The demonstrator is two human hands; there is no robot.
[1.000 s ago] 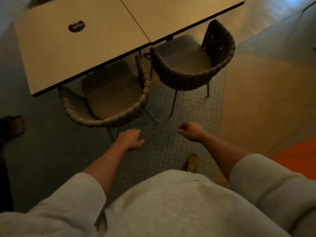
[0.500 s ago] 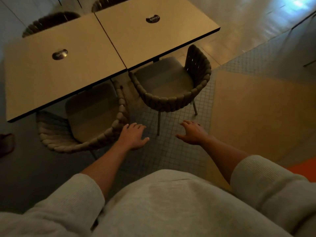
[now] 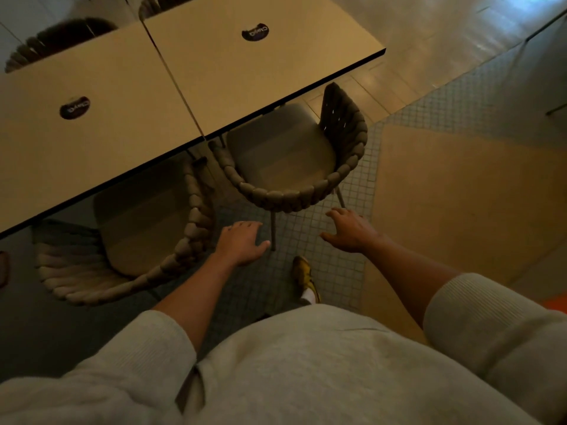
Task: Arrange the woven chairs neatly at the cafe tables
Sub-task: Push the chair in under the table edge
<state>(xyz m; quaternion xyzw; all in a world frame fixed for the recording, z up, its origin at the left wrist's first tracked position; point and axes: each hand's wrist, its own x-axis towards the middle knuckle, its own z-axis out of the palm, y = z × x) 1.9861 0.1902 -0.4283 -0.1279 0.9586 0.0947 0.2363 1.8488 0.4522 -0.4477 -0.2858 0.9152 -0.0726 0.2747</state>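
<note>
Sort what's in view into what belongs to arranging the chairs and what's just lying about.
Belongs to the job:
right woven chair
left woven chair
right table
left table
left hand and right hand, both open, holding nothing

Just lying about:
right sticker
left sticker
shoe

Four grey woven rope chairs (image 3: pixel 285 197) (image 3: pixel 129 271) (image 3: pixel 61 35) (image 3: pixel 150 4): two just beyond the fingers (image 3: pixel 242 226), two farther off. Two beige square tabletops (image 3: pixel 101 154) (image 3: pixel 245 81); two dark round stickers (image 3: pixel 75 107) (image 3: pixel 255 32).
</note>
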